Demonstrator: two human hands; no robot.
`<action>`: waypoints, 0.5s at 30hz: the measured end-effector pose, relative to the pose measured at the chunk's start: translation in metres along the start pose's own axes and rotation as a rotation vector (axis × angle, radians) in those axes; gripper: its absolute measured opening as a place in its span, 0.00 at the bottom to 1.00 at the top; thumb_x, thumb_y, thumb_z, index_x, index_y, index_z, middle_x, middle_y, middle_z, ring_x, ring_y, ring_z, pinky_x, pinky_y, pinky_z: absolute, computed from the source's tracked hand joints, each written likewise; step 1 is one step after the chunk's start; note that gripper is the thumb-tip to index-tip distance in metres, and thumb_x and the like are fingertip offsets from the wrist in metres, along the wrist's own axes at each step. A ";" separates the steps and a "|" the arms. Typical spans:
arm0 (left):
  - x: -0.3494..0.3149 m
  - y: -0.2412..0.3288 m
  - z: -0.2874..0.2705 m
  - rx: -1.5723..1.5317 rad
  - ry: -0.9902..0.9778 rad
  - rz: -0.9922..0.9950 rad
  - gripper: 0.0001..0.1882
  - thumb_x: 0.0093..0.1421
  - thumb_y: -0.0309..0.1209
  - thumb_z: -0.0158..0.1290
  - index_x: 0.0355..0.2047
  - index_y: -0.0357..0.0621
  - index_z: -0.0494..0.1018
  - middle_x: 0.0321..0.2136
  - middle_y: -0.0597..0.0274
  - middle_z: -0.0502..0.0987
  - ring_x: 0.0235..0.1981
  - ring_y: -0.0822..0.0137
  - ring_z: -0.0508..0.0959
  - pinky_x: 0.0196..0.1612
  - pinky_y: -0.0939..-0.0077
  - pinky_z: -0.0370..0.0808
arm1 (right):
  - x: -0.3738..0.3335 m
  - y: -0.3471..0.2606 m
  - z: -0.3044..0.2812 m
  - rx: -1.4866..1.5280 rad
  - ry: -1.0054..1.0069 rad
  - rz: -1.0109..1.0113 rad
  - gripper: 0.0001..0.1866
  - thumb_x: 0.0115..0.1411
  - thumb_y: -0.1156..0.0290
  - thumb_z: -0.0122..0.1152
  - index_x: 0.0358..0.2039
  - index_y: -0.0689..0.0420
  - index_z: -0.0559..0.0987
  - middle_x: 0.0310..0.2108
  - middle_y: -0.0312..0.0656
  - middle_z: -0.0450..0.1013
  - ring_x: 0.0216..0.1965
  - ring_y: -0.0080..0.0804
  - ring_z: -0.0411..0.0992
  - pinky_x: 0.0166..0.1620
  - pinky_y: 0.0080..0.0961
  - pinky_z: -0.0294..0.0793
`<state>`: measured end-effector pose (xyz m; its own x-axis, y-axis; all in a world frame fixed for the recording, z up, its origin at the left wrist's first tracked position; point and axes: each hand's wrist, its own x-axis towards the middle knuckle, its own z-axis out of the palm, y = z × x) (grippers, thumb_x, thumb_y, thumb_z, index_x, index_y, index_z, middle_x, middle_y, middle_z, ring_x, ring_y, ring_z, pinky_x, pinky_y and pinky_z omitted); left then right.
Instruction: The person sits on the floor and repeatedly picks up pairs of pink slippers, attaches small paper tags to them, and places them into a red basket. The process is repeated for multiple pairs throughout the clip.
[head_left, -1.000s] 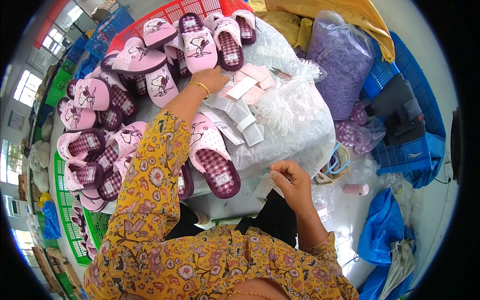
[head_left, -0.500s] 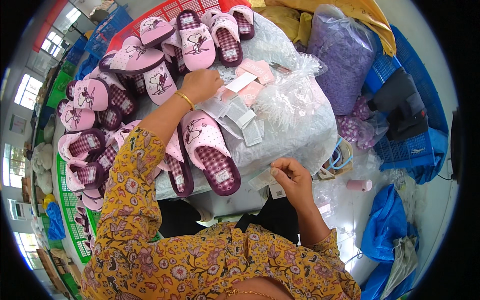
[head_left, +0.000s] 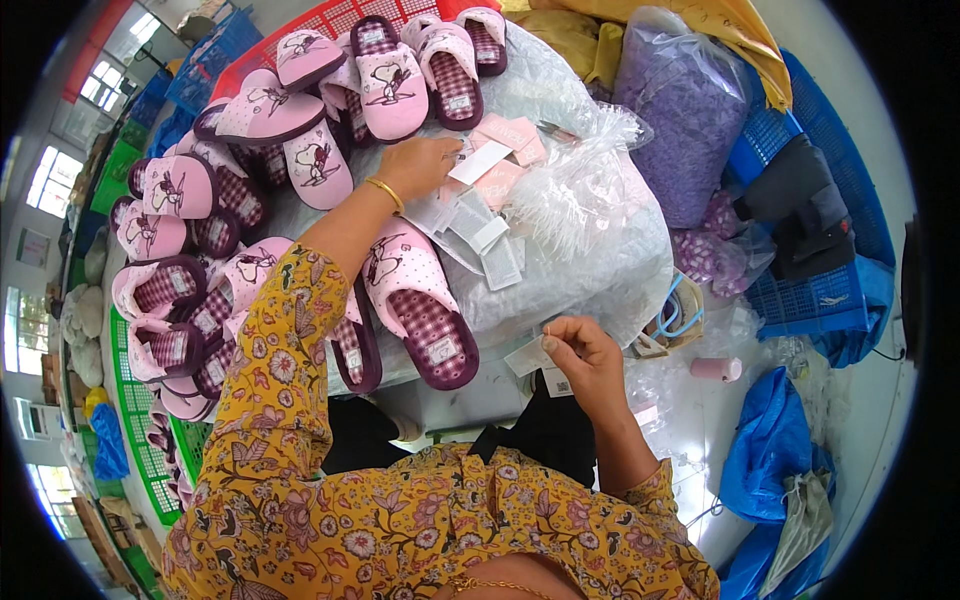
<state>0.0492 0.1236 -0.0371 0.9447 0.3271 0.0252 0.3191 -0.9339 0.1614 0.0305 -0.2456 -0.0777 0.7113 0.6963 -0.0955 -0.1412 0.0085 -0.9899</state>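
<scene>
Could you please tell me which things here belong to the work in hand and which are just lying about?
Likely in use: tags in right hand; pink cards near left hand; slippers; plastic strands.
Likely lying about: purple-filled bag; pink roll; blue sheeting.

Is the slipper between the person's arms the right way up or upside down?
Right way up: the slipper shows its pink upper and checked insole facing upward.

Left arm [head_left: 352,230]: we reach forward
Left hand [head_left: 420,166]: our knuckles up, fingertips indistinct
Right hand [head_left: 586,362]: we pinch, thumb against curled fingers
</scene>
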 end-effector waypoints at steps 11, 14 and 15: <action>0.011 -0.012 0.014 -0.031 0.172 0.060 0.17 0.56 0.40 0.55 0.41 0.44 0.78 0.41 0.52 0.75 0.43 0.51 0.77 0.47 0.61 0.74 | -0.001 0.000 0.003 0.013 -0.005 -0.003 0.08 0.59 0.76 0.64 0.39 0.61 0.79 0.32 0.31 0.75 0.32 0.15 0.70 0.38 0.15 0.70; 0.017 -0.014 0.015 -0.027 0.071 -0.036 0.19 0.53 0.41 0.57 0.42 0.43 0.78 0.42 0.48 0.75 0.45 0.50 0.77 0.49 0.61 0.74 | -0.001 0.000 0.002 0.002 -0.015 0.005 0.07 0.59 0.76 0.64 0.38 0.61 0.79 0.33 0.31 0.75 0.33 0.15 0.70 0.39 0.15 0.71; 0.022 -0.016 0.011 -0.025 -0.009 -0.059 0.20 0.53 0.42 0.57 0.43 0.44 0.77 0.43 0.47 0.75 0.46 0.50 0.76 0.50 0.60 0.73 | -0.001 0.000 0.003 -0.005 -0.018 -0.003 0.07 0.59 0.76 0.64 0.38 0.61 0.79 0.33 0.31 0.75 0.33 0.15 0.70 0.39 0.15 0.71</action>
<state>0.0661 0.1442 -0.0499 0.9250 0.3799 0.0059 0.3721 -0.9091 0.1873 0.0281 -0.2440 -0.0776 0.6992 0.7091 -0.0912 -0.1356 0.0064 -0.9907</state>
